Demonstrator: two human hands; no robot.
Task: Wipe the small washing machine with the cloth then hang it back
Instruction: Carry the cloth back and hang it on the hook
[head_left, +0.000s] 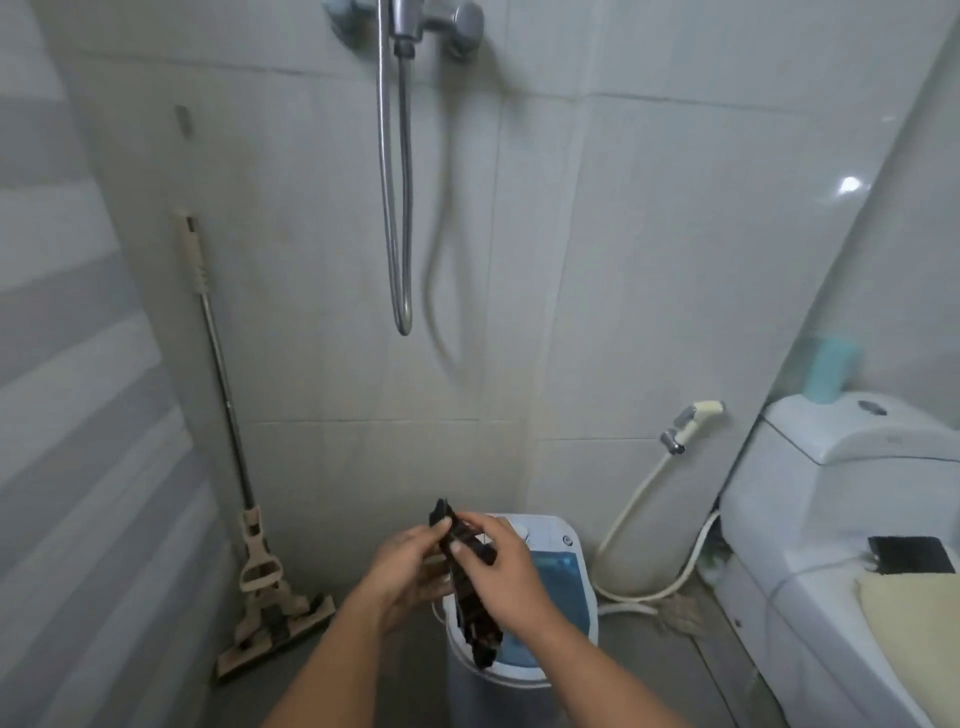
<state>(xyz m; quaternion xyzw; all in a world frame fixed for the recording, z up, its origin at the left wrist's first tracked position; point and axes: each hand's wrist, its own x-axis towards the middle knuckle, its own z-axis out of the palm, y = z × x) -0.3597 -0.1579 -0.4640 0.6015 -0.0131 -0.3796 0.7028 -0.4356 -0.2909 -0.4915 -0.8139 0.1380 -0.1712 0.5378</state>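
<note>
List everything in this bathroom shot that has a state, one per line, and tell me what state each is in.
cloth: dark, bunched, held in both hands above the washer
left hand: gripping the cloth
right hand: gripping the cloth
small washing machine: upright on the floor, lid closed
mop: leaning against the wall
shower hose: hanging in a loop
bidet sprayer: docked on the wall
toilet: lid down

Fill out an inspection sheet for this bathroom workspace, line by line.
Surface: grey floor, dull, no puddles evident.
Job's things: dark cloth held above the small washing machine, lid shut.
Clutter: mop leaning on the wall; black pad on the toilet.
Grippers: left hand and right hand both pinch the cloth.
Cables: shower hose hanging; bidet sprayer hose looping to the floor.
Surroundings: tiled wall, glass partition.
</note>
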